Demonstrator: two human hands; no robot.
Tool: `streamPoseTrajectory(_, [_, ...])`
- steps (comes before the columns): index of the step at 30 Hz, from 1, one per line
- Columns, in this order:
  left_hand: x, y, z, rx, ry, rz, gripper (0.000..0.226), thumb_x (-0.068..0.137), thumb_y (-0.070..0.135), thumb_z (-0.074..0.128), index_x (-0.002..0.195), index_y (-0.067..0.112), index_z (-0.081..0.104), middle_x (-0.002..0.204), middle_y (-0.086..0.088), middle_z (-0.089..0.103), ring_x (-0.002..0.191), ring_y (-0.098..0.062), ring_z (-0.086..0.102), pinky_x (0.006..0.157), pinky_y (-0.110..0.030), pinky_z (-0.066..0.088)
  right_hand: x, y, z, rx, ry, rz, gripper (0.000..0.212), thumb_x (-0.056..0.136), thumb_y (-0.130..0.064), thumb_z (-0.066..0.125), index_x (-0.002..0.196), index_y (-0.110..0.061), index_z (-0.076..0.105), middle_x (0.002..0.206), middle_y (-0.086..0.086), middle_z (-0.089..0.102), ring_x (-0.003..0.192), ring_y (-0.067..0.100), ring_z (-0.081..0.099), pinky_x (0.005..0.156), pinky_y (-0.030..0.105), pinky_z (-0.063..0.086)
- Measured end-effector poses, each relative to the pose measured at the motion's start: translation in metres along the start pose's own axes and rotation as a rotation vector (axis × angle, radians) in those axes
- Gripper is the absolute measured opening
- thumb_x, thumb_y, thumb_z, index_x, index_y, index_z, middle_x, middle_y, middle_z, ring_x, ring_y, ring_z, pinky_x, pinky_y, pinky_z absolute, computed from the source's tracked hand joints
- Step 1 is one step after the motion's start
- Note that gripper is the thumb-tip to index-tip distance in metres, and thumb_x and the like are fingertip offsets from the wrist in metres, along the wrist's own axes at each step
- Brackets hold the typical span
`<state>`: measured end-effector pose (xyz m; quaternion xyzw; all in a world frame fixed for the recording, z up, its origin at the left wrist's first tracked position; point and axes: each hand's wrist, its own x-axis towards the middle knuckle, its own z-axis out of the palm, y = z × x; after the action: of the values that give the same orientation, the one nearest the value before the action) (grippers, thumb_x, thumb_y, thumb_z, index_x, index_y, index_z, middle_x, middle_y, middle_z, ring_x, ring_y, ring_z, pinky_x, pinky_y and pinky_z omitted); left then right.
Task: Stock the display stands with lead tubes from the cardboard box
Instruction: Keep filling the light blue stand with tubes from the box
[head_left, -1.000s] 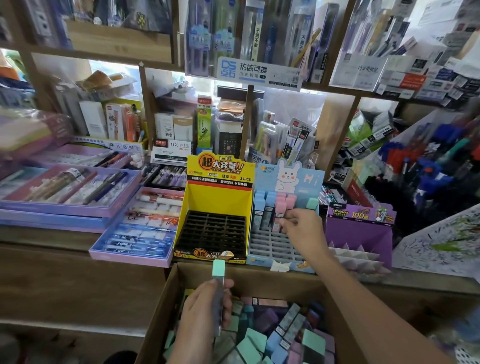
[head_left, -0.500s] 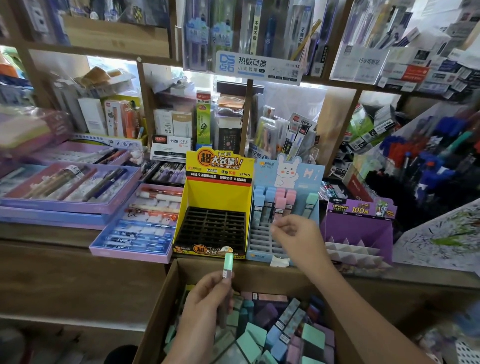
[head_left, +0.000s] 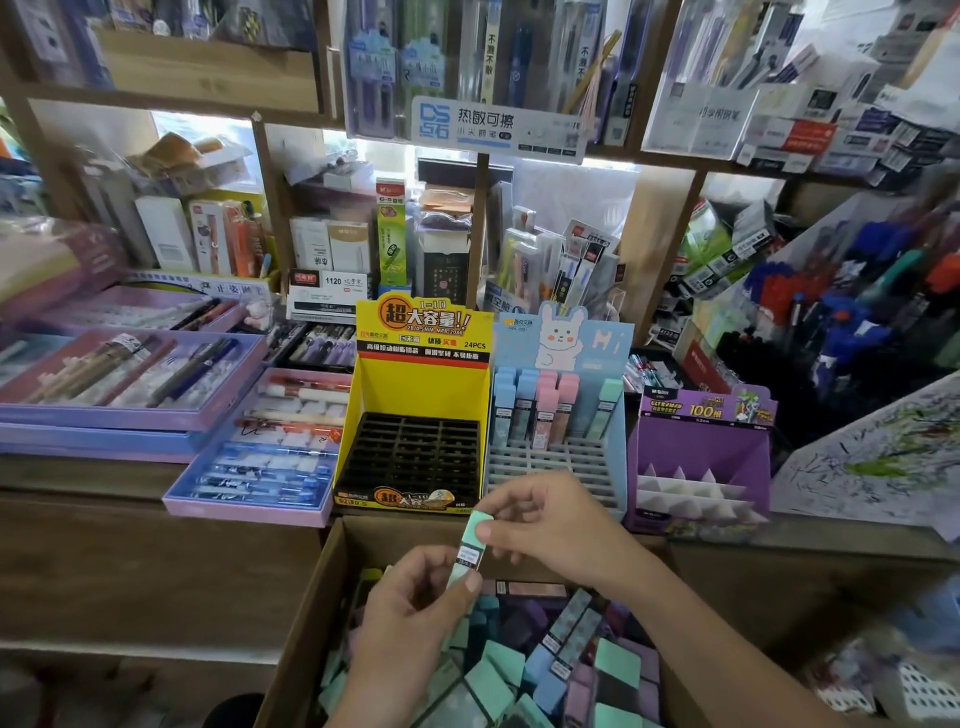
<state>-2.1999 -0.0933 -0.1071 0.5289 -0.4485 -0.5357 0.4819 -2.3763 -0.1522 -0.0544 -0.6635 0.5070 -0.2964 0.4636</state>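
A mint-green lead tube (head_left: 470, 548) stands upright over the cardboard box (head_left: 311, 597), gripped by both hands. My left hand (head_left: 410, 618) holds its lower part; my right hand (head_left: 550, 525) pinches its top. The box holds several loose tubes (head_left: 550, 654) in green, blue, pink and purple. On the counter behind stand three display stands: a yellow one (head_left: 415, 379) with an empty black grid, a light-blue bunny one (head_left: 561, 467) with several tubes (head_left: 545, 410) in its back rows, and a purple one (head_left: 696, 457) with white dividers.
Purple and blue trays of pens (head_left: 130, 374) and a smaller pen tray (head_left: 270, 447) lie to the left on the counter. Shelves packed with stationery (head_left: 467, 78) rise behind. A rack of blue and red pens (head_left: 852, 312) stands at the right.
My right hand came back from the blue stand to the box and took the top of the green tube. My left hand raised the tube to meet it.
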Motion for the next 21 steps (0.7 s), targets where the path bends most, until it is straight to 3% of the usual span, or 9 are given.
streamPoseTrajectory(5, [0.002, -0.005, -0.003, 0.043, 0.065, -0.028, 0.006, 0.086, -0.002, 0.073, 0.087, 0.003, 0.073, 0.062, 0.004, 0.063, 0.060, -0.005, 0.056, 0.060, -0.017, 0.049, -0.003, -0.010, -0.033, -0.063, 0.156, -0.088, 0.011, 0.087, -0.012, 0.081, 0.093, -0.022, 0.078, 0.082, 0.007, 0.076, 0.072, 0.020, 0.072, 0.067, 0.029, 0.063])
streamPoseTrajectory(8, [0.007, -0.014, -0.007, 0.202, 0.086, -0.060, 0.009, 0.089, 0.004, 0.073, 0.090, 0.013, 0.074, 0.084, -0.001, 0.073, 0.084, -0.016, 0.066, 0.085, -0.034, 0.054, 0.001, -0.016, -0.066, -0.197, 0.299, -0.151, 0.013, 0.087, -0.011, 0.081, 0.093, -0.022, 0.077, 0.084, 0.012, 0.071, 0.069, 0.016, 0.063, 0.068, 0.036, 0.060])
streamPoseTrajectory(10, [0.006, -0.015, -0.009, 0.337, 0.048, -0.090, 0.010, 0.089, 0.012, 0.073, 0.090, 0.022, 0.071, 0.098, 0.009, 0.076, 0.103, -0.010, 0.066, 0.101, -0.039, 0.049, 0.006, -0.018, -0.087, -0.317, 0.364, -0.168, 0.011, 0.088, -0.010, 0.079, 0.095, -0.018, 0.076, 0.086, 0.015, 0.070, 0.068, 0.010, 0.057, 0.068, 0.031, 0.057])
streamPoseTrajectory(14, [0.003, -0.010, -0.008, 0.532, -0.005, -0.127, 0.012, 0.089, 0.023, 0.072, 0.084, 0.032, 0.066, 0.114, 0.019, 0.071, 0.123, -0.005, 0.057, 0.112, -0.037, 0.041, 0.018, -0.022, -0.116, -0.471, 0.413, -0.182, 0.013, 0.090, -0.008, 0.076, 0.088, -0.020, 0.073, 0.076, 0.001, 0.063, 0.058, 0.002, 0.047, 0.060, 0.017, 0.046])
streamPoseTrajectory(18, [0.001, -0.004, -0.008, 0.655, -0.007, -0.180, 0.011, 0.089, 0.034, 0.070, 0.084, 0.039, 0.062, 0.115, 0.012, 0.066, 0.120, -0.014, 0.056, 0.109, -0.039, 0.043, 0.032, -0.022, -0.133, -0.621, 0.465, -0.180, 0.014, 0.087, -0.014, 0.078, 0.085, -0.025, 0.071, 0.073, -0.002, 0.066, 0.061, -0.001, 0.054, 0.059, 0.006, 0.041])
streamPoseTrajectory(21, [-0.001, -0.001, -0.009, 0.658, -0.010, -0.177, 0.011, 0.089, 0.032, 0.070, 0.085, 0.038, 0.063, 0.115, 0.010, 0.065, 0.121, -0.012, 0.055, 0.108, -0.037, 0.043, 0.042, -0.022, -0.140, -0.678, 0.506, -0.176, 0.013, 0.086, -0.014, 0.079, 0.087, -0.026, 0.072, 0.075, -0.004, 0.065, 0.064, 0.003, 0.055, 0.059, 0.006, 0.040])
